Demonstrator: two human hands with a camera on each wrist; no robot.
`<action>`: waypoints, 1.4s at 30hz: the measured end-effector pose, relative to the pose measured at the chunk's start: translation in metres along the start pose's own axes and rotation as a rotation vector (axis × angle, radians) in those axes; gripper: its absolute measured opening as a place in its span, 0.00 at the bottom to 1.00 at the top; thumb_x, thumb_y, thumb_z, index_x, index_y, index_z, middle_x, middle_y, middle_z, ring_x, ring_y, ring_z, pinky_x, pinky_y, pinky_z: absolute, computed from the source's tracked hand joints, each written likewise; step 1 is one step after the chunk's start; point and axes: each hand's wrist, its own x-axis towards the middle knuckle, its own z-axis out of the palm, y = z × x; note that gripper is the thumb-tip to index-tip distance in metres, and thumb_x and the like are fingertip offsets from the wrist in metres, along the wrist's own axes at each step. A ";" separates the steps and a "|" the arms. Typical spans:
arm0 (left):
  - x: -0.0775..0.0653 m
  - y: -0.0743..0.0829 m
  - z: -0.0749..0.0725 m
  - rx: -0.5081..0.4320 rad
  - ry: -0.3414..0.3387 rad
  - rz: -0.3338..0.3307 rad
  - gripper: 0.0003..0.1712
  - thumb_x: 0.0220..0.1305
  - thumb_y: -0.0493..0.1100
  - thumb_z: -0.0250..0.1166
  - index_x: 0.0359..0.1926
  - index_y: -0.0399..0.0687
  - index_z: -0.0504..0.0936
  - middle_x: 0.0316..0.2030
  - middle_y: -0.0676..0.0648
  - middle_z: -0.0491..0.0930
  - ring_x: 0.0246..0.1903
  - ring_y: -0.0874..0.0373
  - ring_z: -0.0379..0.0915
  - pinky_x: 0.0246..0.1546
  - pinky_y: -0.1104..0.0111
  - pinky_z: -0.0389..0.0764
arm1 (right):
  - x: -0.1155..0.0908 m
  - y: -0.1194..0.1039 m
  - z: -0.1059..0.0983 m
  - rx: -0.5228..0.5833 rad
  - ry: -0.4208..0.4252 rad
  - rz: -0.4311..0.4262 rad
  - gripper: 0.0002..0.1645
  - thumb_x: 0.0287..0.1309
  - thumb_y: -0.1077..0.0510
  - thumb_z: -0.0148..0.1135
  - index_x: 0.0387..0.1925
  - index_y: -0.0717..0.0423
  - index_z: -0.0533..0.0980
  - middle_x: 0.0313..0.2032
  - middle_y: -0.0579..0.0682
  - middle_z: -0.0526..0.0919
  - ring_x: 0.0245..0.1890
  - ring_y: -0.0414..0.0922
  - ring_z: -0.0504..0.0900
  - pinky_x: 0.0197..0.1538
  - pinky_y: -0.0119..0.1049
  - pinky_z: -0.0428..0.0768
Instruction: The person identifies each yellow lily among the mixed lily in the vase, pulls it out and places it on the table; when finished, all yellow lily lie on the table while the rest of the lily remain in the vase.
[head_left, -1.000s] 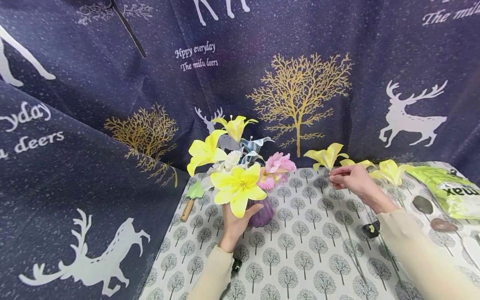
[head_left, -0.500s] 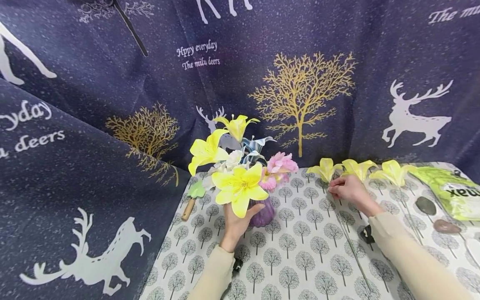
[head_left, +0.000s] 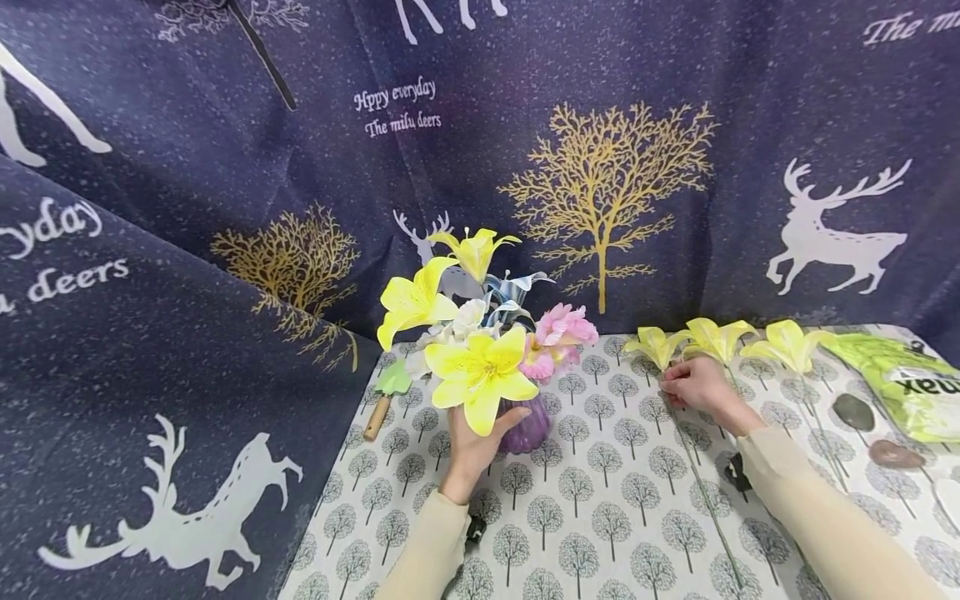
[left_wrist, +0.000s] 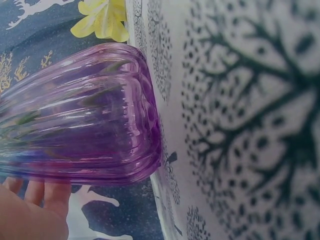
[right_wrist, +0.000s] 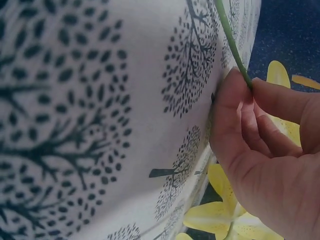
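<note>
Fingers (right_wrist: pixel 280 100) of the right hand (head_left: pixel 701 385) are together, pinching the green stem (right_wrist: pixel 232 40) of a yellow lily (head_left: pixel 655 344); its bloom lies just beyond the fingertips, over the far part of the tablecloth (head_left: pixel 585 517). The stem's long axis runs from the bloom back toward the near edge, slanting right. The right hand is nearer; the left hand (head_left: pixel 472 446), well apart, is wrapped about the upper part of the purple vase (left_wrist: pixel 100 125), which stands to the lily's left. A second lily (head_left: pixel 716 337) and a third lily (head_left: pixel 787 343) lie to the right. Against the frame one second earlier, the pinched bloom and right hand sit lower, the bloom now level with its neighbours; the left hand and vase show no clear change.
</note>
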 end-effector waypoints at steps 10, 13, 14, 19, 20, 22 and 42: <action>-0.001 -0.005 -0.003 0.002 -0.022 -0.031 0.53 0.41 0.42 0.85 0.69 0.66 0.68 0.62 0.57 0.78 0.63 0.61 0.74 0.69 0.67 0.73 | -0.011 -0.009 -0.001 -0.148 0.075 -0.049 0.13 0.63 0.58 0.65 0.40 0.66 0.84 0.25 0.50 0.87 0.25 0.40 0.82 0.26 0.31 0.77; -0.001 -0.006 -0.004 -0.014 -0.031 -0.024 0.53 0.42 0.43 0.84 0.69 0.66 0.67 0.62 0.57 0.78 0.63 0.59 0.74 0.69 0.67 0.73 | -0.020 -0.018 -0.001 -0.211 0.162 -0.095 0.15 0.61 0.56 0.66 0.42 0.66 0.84 0.31 0.57 0.88 0.29 0.46 0.84 0.32 0.36 0.80; -0.001 -0.006 -0.004 -0.014 -0.032 -0.020 0.54 0.41 0.44 0.84 0.69 0.67 0.67 0.62 0.57 0.78 0.63 0.59 0.74 0.69 0.66 0.73 | -0.024 -0.022 -0.001 -0.228 0.197 -0.108 0.16 0.61 0.56 0.66 0.42 0.66 0.84 0.34 0.60 0.89 0.31 0.48 0.85 0.34 0.38 0.81; -0.001 -0.008 -0.004 -0.001 -0.022 0.000 0.54 0.40 0.43 0.85 0.69 0.65 0.68 0.62 0.56 0.79 0.62 0.59 0.75 0.68 0.67 0.74 | -0.052 -0.059 0.005 -0.240 0.307 -0.170 0.18 0.61 0.53 0.67 0.45 0.63 0.85 0.42 0.63 0.89 0.36 0.52 0.87 0.39 0.44 0.84; -0.001 -0.008 -0.004 0.009 -0.017 0.001 0.53 0.39 0.43 0.85 0.68 0.65 0.69 0.61 0.56 0.79 0.62 0.59 0.75 0.67 0.67 0.75 | -0.058 -0.069 0.008 -0.227 0.310 -0.186 0.17 0.62 0.53 0.67 0.45 0.62 0.85 0.41 0.62 0.90 0.35 0.50 0.87 0.38 0.41 0.84; -0.001 -0.008 -0.003 0.030 -0.006 0.000 0.53 0.38 0.42 0.85 0.67 0.64 0.70 0.60 0.56 0.80 0.61 0.60 0.76 0.65 0.67 0.76 | -0.071 -0.088 0.015 -0.197 0.303 -0.228 0.15 0.61 0.54 0.68 0.44 0.60 0.86 0.39 0.59 0.91 0.33 0.45 0.87 0.36 0.34 0.84; 0.000 -0.009 -0.004 0.077 0.001 0.062 0.49 0.45 0.48 0.83 0.68 0.62 0.69 0.61 0.54 0.78 0.61 0.58 0.76 0.66 0.65 0.76 | -0.129 -0.212 0.113 0.078 0.379 -0.705 0.19 0.52 0.66 0.72 0.48 0.56 0.85 0.41 0.50 0.90 0.37 0.41 0.87 0.43 0.34 0.88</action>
